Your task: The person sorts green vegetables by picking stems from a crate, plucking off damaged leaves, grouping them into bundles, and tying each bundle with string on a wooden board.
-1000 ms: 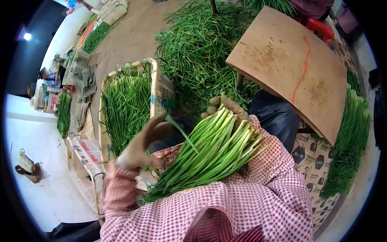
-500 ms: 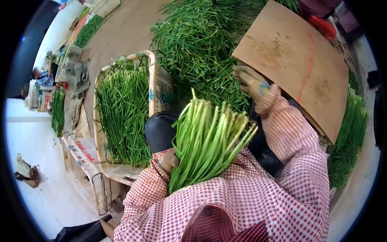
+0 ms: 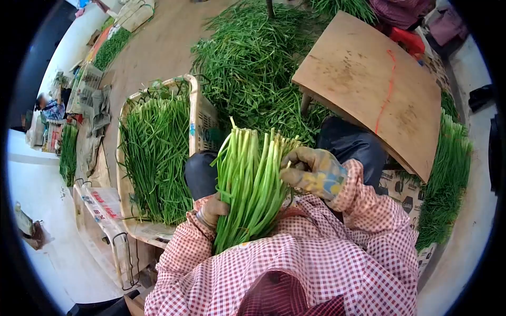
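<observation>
A thick bunch of garlic chives (image 3: 247,179) stands upright against my chest, pale stem ends up. My left hand (image 3: 213,209), in a dirty glove, is closed round its lower left side. At the upper right of the bunch is my right hand (image 3: 316,171), in a glove with blue and yellow patches. Its thumb and fingers are pinched on stems at the edge of the bunch. Left of my knee, a white plastic crate (image 3: 194,113) holds more chives (image 3: 158,152), packed upright.
Loose greens (image 3: 258,68) lie heaped on the floor ahead. A brown board (image 3: 369,79) with a red string (image 3: 389,89) slants at the right, with chives (image 3: 448,179) beyond it. Another white crate (image 3: 100,205) stands at lower left. A person (image 3: 52,108) sits far left.
My right hand has come down and left from beside the board to the bunch and closed on its right-edge stems. My left hand keeps its hold.
</observation>
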`<state>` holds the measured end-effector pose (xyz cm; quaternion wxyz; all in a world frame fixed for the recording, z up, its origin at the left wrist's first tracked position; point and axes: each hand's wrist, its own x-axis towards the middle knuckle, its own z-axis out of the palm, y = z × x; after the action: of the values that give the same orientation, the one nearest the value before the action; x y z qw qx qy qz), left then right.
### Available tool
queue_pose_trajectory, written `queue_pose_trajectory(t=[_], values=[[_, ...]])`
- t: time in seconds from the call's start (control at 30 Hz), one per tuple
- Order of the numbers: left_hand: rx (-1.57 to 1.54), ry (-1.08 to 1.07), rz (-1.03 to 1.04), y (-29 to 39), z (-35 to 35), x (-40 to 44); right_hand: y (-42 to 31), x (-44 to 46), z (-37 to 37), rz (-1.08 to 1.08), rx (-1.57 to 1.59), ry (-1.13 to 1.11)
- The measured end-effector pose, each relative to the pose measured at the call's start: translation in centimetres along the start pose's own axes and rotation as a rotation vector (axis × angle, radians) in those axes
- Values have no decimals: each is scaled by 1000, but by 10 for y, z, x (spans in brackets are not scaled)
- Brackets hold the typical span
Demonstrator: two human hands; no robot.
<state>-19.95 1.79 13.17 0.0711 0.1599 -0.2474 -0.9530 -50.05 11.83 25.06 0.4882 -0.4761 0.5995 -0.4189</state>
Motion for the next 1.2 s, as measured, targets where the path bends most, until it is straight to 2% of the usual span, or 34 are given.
queue_pose_trajectory(t=[0.03, 0.13, 0.17, 0.2, 0.3, 0.37, 0.4, 0.43, 0.53, 0.6, 0.67, 0.7, 0.73, 0.77, 0.83, 0.9, 0.93, 1.0, 1.07, 1.17, 1.2], values=[[40, 38, 10, 0, 3, 0, -4, 4, 1, 156, 118, -6], [88, 92, 14, 0, 14, -3, -16, 8, -11, 262, 177, -81], [107, 120, 15, 1, 17, -5, 4, 12, -12, 109, 346, -55], [125, 147, 16, 1, 21, -7, 3, 19, -22, 231, 270, -19], [128, 125, 14, -1, 13, -10, 1, 26, -36, 235, 173, -65], [143, 146, -77, -3, 3, -12, 1, 18, -36, -97, -147, 228], [140, 138, -68, -1, 8, -10, 18, 12, -40, -161, -126, 377], [224, 187, -23, 2, 20, -8, 80, 16, -48, -228, 206, 408], [221, 214, 22, 14, 48, -2, 103, -17, -29, -109, 972, 161], [227, 143, 67, 20, 63, 6, 95, -13, 6, -98, 920, 56], [152, 82, 77, 28, 87, 16, 85, 10, 26, -205, 991, -47], [306, 128, 59, 30, 95, 18, 83, 26, 31, -261, 1038, -83], [462, 176, 43, 33, 105, 20, 56, 26, 41, -231, 1081, -18], [544, 271, 42, 36, 121, 18, 36, 27, 43, -237, 1083, -25], [627, 280, 131, 21, 116, 18, 12, 30, 43, -240, 1080, -48], [812, 223, 221, 17, 127, 24, 2, 30, 46, -154, 979, -77], [805, 233, 226, 12, 124, 25, -1, 31, 47, -146, 978, -88], [996, 211, 275, 5, 115, 30, -7, 36, 48, 57, 777, -7], [931, 186, 258, 13, 115, 26, -8, 39, 49, 44, 736, 32], [953, 67, 49, 42, 126, 20, -1, 39, 51, -10, 873, 67], [955, 67, 49, 51, 122, 18, -1, 38, 51, -11, 873, 67]])
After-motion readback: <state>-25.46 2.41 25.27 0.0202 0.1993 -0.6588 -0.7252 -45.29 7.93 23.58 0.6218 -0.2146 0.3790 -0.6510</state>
